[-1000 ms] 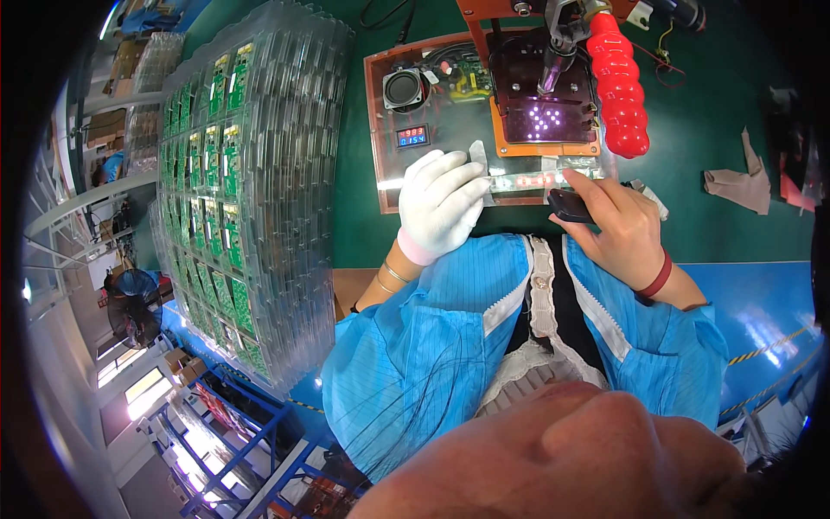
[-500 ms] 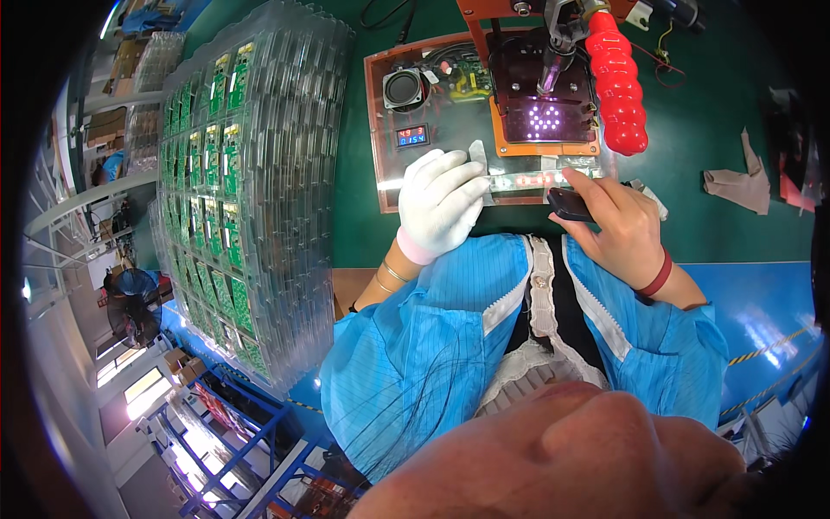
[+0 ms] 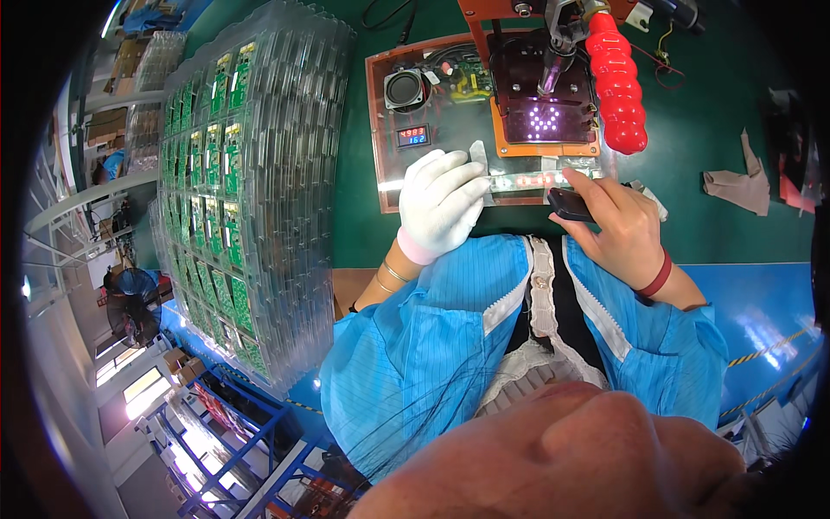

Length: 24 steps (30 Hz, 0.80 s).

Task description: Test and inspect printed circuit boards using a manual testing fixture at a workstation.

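My left hand (image 3: 440,203), in a white glove, rests with its fingers stretched out on the front left part of a clear-topped test fixture (image 3: 450,177). Its fingertips lie beside a strip of small lit lights (image 3: 527,181), which glow red and whitish. My bare right hand (image 3: 620,223) grips a small dark handheld device (image 3: 570,204), thumb below it. The right index fingertip reaches the right end of the light strip. Behind the hands stands a dark panel (image 3: 532,95) on an orange base, with a pattern of white-violet lights glowing through it.
Tall stacks of clear trays (image 3: 298,182) with green circuit boards rise at the left. A red bulbous lever handle (image 3: 616,86) hangs over the fixture's right side. The fixture also carries a speaker (image 3: 404,89) and a small digital display (image 3: 413,136). A beige cloth (image 3: 740,182) lies right.
The digits on the small display have changed, and the light pattern on the dark panel differs slightly. Both hands stay where they were.
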{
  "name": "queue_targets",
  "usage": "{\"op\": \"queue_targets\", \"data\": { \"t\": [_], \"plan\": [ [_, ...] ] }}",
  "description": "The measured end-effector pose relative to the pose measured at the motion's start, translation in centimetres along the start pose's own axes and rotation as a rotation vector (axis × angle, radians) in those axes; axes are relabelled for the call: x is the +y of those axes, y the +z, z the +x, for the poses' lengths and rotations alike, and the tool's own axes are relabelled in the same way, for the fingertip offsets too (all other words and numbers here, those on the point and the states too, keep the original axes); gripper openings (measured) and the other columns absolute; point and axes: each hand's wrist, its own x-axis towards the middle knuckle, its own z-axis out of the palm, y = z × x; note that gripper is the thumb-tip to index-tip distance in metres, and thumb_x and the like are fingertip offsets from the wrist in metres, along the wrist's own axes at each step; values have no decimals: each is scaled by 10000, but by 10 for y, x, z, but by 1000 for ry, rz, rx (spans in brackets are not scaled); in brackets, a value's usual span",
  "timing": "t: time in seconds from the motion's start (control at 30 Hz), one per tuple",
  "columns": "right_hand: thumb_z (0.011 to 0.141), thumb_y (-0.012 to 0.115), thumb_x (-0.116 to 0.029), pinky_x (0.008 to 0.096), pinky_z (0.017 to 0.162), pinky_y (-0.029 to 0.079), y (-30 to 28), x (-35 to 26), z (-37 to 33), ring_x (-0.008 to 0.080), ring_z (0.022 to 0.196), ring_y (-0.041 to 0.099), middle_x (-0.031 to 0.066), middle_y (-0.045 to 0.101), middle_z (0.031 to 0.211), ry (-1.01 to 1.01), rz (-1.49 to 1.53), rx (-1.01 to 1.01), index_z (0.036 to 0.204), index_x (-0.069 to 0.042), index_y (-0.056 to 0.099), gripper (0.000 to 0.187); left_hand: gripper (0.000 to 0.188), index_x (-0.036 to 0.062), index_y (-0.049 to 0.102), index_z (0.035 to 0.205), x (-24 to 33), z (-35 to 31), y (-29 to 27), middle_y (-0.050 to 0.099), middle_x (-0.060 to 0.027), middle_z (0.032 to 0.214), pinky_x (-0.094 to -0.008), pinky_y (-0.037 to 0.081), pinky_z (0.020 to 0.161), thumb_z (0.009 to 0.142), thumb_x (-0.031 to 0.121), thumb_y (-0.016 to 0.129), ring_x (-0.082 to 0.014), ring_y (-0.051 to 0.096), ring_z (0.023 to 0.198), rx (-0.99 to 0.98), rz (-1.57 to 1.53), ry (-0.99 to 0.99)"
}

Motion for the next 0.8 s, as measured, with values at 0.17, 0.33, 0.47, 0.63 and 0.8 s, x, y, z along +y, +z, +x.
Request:
{"op": "queue_targets", "data": {
  "t": [0.17, 0.33, 0.47, 0.63, 0.8],
  "plan": [
    [782, 847, -260, 375, 595, 526, 1, 0, 0, 255, 654, 658, 62, 637, 801, 6, 8, 7, 1249, -71, 692, 527, 227, 23, 723, 986, 0, -1, 0, 727, -134, 1050, -477, 534, 865, 763, 55, 754, -359, 670, 980, -4, 9, -5],
    [776, 858, -252, 363, 609, 538, 0, 3, 0, 259, 676, 674, 74, 658, 831, 1, 9, -9, 1254, -74, 688, 538, 239, 54, 712, 984, 1, 1, 0, 731, -108, 1102, -498, 529, 927, 752, 80, 767, -365, 661, 1081, -36, 94, -15],
    [818, 848, -191, 320, 655, 562, 3, 9, -1, 205, 729, 709, 99, 718, 939, 65, 294, 64, 1253, -52, 681, 487, 235, 93, 685, 945, 1, 3, 1, 720, -75, 1113, -510, 515, 958, 735, 136, 781, -331, 648, 1121, -62, 60, -51],
    [897, 722, -100, 293, 754, 553, 3, 12, -17, 126, 801, 670, 121, 721, 1020, 365, 1042, -16, 1300, 31, 602, 440, 225, 88, 678, 932, -1, 4, 4, 721, -76, 1118, -530, 508, 977, 741, 142, 783, -343, 645, 1138, -58, 35, -42],
    [977, 647, -216, 292, 751, 534, 6, 22, -18, 140, 767, 657, 116, 704, 981, 523, 1459, -149, 1308, 44, 561, 429, 266, 74, 677, 975, 0, 2, 2, 730, -93, 1141, -515, 514, 978, 737, 103, 792, -381, 635, 1172, -86, 48, -40]
  ]
}}
